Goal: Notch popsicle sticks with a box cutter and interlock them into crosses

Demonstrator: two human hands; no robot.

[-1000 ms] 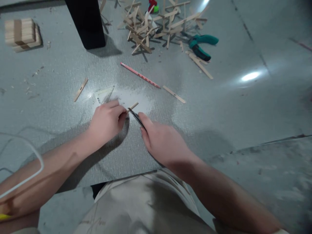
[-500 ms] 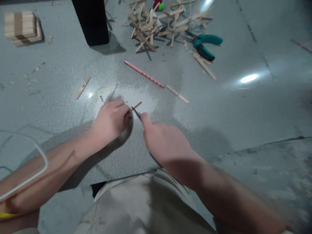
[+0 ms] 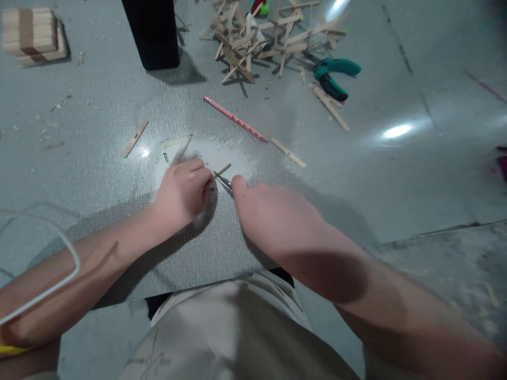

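My left hand is closed, its fingertips pinching a wooden craft stick low over the table. The stick's far end sticks out to the upper right. My right hand is wrapped round a craft knife, thumb stretched along it. Its slim metal blade meets the stick just beside my left fingertips; the handle is hidden in my palm. Touching or just behind my left hand lies a clear triangular set square. A notched craft stick and a pink pencil lie beyond my hands.
Another slotted stick lies at left. Farther back are bundled craft sticks, a black container, a heap of joined sticks and green-handled pliers. A white cable crosses above my left forearm. The table's edge runs close to my body.
My right forearm and wrist have swung slightly up and to the right, the knife still against the stick. My left hand has hardly moved. The view has shifted a little.
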